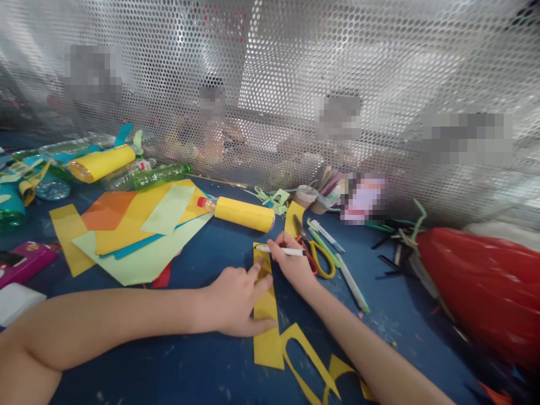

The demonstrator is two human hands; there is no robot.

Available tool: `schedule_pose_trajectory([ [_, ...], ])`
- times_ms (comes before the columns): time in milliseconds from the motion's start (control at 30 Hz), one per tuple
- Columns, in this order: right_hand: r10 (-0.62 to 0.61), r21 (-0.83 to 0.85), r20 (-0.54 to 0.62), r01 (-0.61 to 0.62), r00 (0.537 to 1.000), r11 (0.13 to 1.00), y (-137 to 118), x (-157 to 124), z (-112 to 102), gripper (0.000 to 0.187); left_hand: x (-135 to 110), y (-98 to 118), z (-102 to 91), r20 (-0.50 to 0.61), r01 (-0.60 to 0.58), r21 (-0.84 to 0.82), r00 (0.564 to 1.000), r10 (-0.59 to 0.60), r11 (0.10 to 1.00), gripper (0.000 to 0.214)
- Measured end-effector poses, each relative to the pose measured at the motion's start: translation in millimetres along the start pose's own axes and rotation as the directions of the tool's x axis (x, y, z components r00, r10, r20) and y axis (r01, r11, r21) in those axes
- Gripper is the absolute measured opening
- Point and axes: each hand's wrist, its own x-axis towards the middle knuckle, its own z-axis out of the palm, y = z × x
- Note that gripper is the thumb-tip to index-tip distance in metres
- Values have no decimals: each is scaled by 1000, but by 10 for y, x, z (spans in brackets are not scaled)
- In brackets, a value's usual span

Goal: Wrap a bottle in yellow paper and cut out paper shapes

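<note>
A long yellow paper strip (266, 337) lies on the blue table (202, 360). My left hand (236, 301) presses it flat with spread fingers. My right hand (291, 261) pinches a white pen (282, 250) whose tip rests at the strip's far end. Yellow paper offcuts (310, 360) lie just right of the strip, near my right forearm.
A bottle wrapped in yellow paper (242, 214) lies beyond the strip. Coloured paper sheets (139, 230) are stacked at left. Yellow-handled scissors (316, 256) and pens (352, 287) lie at right, beside a red shiny object (485, 287). A perforated metal screen (295, 84) backs the table.
</note>
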Motion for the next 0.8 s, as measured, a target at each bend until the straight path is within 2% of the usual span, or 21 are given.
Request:
schedule_pose_trajectory([
  [233, -14, -30, 11, 14, 1000, 999, 25, 8, 9, 28, -1, -2, -10, -6, -6, -2, 1000, 6, 1000, 81],
  [567, 17, 61, 28, -19, 999, 998, 1, -13, -2, 28, -7, -11, -25, -4, -15, 9, 1000, 15, 1000, 80],
  [667, 3, 81, -79, 3, 997, 997, -39, -61, -11, 27, -4, -7, -40, 2, -18, 13, 1000, 18, 1000, 80],
  [733, -24, 11, -190, 27, 982, 1000, -83, -96, -19, 26, -2, -4, -45, 0, -16, 17, 1000, 16, 1000, 80],
  [800, -37, -68, -248, 21, 968, 997, -123, -119, -28, 26, 0, 0, -47, -5, -11, 18, 1000, 11, 1000, 79],
])
